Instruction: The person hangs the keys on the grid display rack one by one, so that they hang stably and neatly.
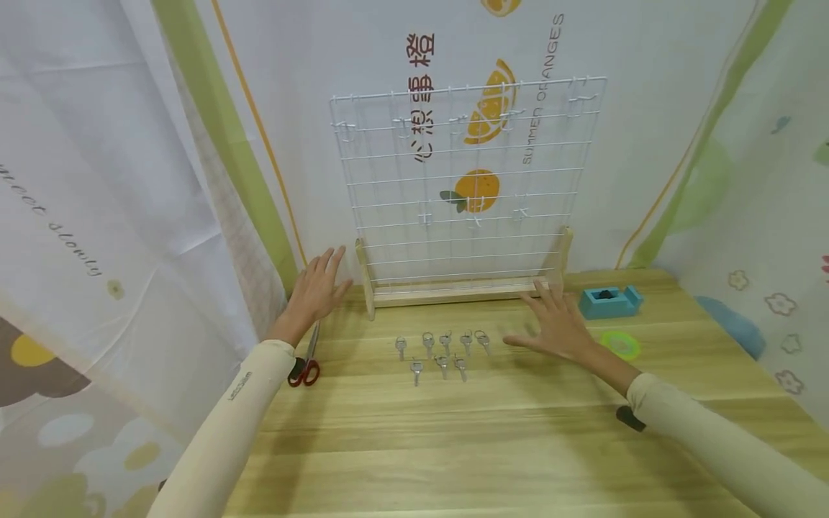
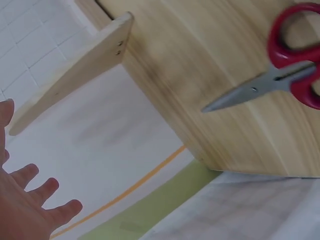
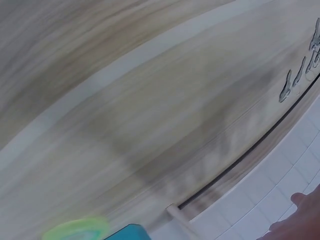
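Observation:
My left hand (image 1: 315, 291) is held with spread, straight fingers beside the left wooden leg (image 1: 365, 277) of a white wire grid rack (image 1: 476, 148). It holds nothing; in the left wrist view its fingers (image 2: 65, 214) stick out at the lower left. Near the rack's right leg, my right hand (image 1: 553, 324) also spreads its fingers, with nothing in it. Only part of that hand (image 3: 302, 217) enters the right wrist view. Between the hands, several silver keys (image 1: 417, 370) with rings lie on the table in two rows. White hooks (image 1: 424, 217) hang on the grid in an upper and a lower row.
Scissors (image 2: 250, 92) with red handles lie by my left forearm. On the right stand a blue tape dispenser (image 1: 609, 308) and, nearer me, a flat yellow-green round thing (image 1: 620, 345). Printed curtains (image 1: 285, 43) enclose the wooden table (image 1: 414, 446) at the back and sides.

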A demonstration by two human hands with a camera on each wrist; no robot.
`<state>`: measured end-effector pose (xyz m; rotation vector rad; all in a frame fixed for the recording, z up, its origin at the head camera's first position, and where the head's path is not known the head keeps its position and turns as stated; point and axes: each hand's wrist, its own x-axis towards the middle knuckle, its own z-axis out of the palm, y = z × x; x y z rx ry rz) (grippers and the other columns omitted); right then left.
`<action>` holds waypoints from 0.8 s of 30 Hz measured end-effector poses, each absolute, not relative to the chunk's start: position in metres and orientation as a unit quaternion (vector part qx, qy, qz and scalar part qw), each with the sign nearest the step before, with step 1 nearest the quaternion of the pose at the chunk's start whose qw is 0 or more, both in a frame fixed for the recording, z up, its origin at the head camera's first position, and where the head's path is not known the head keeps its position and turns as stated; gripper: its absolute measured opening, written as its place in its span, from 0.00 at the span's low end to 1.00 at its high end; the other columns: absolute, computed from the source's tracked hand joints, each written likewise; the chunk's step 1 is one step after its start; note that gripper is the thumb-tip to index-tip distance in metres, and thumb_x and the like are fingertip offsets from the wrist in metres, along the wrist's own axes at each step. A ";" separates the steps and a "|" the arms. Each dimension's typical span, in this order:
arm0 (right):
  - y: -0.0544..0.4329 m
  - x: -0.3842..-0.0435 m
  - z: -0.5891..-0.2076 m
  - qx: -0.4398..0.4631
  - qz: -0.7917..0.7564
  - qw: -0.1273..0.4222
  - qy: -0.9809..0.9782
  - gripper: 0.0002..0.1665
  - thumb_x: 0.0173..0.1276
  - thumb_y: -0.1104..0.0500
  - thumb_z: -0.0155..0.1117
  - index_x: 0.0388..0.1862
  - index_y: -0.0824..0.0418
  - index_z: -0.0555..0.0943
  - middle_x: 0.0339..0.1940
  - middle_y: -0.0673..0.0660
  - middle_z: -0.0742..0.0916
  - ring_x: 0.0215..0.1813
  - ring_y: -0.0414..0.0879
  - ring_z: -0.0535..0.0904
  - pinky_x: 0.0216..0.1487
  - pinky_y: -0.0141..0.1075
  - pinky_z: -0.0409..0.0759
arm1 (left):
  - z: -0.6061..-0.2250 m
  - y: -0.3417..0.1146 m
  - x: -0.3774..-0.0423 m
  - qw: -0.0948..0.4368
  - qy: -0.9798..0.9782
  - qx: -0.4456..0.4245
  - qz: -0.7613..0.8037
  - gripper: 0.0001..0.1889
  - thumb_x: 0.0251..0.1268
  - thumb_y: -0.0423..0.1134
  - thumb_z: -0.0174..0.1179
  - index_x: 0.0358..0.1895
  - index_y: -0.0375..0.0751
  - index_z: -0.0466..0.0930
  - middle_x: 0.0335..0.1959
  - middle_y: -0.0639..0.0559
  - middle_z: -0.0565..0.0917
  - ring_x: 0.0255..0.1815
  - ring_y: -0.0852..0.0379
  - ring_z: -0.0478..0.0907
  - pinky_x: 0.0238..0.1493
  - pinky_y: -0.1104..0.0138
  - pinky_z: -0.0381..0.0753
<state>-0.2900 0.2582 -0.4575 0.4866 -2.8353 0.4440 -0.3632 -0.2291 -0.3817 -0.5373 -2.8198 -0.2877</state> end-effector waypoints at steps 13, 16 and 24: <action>0.231 -0.294 -0.461 0.182 0.162 0.121 -0.962 0.60 0.61 0.30 0.72 0.81 0.62 0.65 0.84 0.72 0.56 0.82 0.74 0.45 0.81 0.70 0.44 | -0.371 -0.214 -0.381 0.099 -0.934 -0.178 -0.295 0.38 0.83 0.44 0.54 0.86 0.41 0.44 0.83 0.34 0.53 0.82 0.31 0.50 0.80 0.35 0.54; 0.222 -0.297 -0.462 0.191 0.168 0.119 -0.960 0.59 0.61 0.30 0.72 0.82 0.61 0.65 0.84 0.72 0.57 0.82 0.74 0.46 0.81 0.69 0.45 | -0.367 -0.209 -0.384 0.108 -0.920 -0.180 -0.330 0.37 0.83 0.39 0.55 0.85 0.38 0.46 0.82 0.31 0.54 0.81 0.31 0.52 0.81 0.39 0.54; 0.198 -0.306 -0.463 0.215 0.185 0.124 -0.951 0.58 0.62 0.32 0.73 0.81 0.60 0.65 0.83 0.72 0.59 0.82 0.74 0.50 0.80 0.69 0.50 | -0.363 -0.199 -0.395 0.114 -0.885 -0.152 -0.425 0.34 0.81 0.34 0.54 0.84 0.40 0.52 0.80 0.33 0.60 0.74 0.30 0.64 0.70 0.40 0.74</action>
